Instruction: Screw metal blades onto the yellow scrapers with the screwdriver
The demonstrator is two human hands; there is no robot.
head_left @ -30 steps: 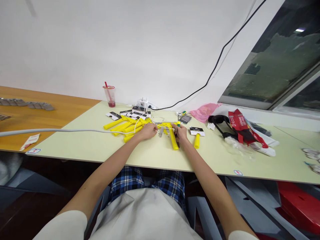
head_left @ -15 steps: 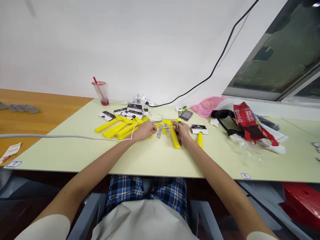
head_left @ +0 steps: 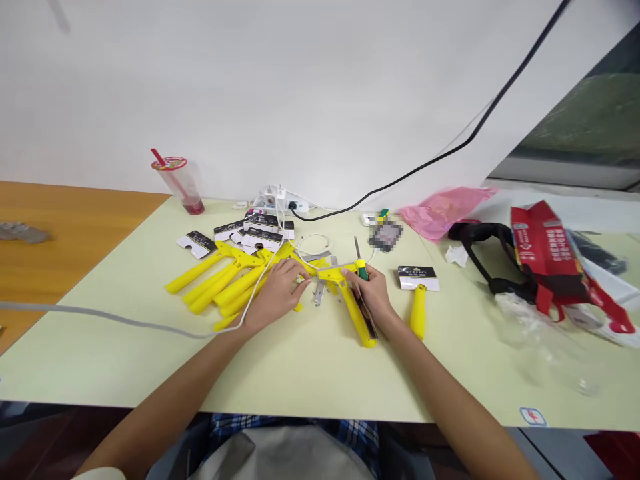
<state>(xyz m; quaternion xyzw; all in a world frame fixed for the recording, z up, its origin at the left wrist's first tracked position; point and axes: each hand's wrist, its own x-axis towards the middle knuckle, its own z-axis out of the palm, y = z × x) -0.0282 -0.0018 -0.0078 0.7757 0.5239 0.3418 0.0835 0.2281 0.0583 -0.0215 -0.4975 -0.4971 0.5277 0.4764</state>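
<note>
My right hand [head_left: 373,290] is closed around a yellow T-shaped plastic handle [head_left: 357,313] and a screwdriver [head_left: 361,268]. The screwdriver has a green and yellow grip and its shaft points up. A dark brown flat piece [head_left: 369,315] runs along the yellow handle's right side. My left hand [head_left: 280,290] has its fingertips pinched together just left of the handle's head; what they hold is too small to make out. Small metal pieces [head_left: 319,293] lie between the hands. Several more yellow handles [head_left: 210,287] are heaped beside and partly behind my left hand.
Black-and-white cards [head_left: 263,239] and a power strip [head_left: 295,202] sit behind the handles. A cup with a straw [head_left: 183,187] stands back left. At right lie a yellow grip [head_left: 418,313], a pink bag [head_left: 445,210] and red packaging [head_left: 545,253]. A grey cable [head_left: 125,319] crosses from the left.
The view has moved closer to the table. My right hand still holds the yellow handle and the screwdriver, whose shaft now shows upright. My left fingers stay pinched beside the handle's head.
</note>
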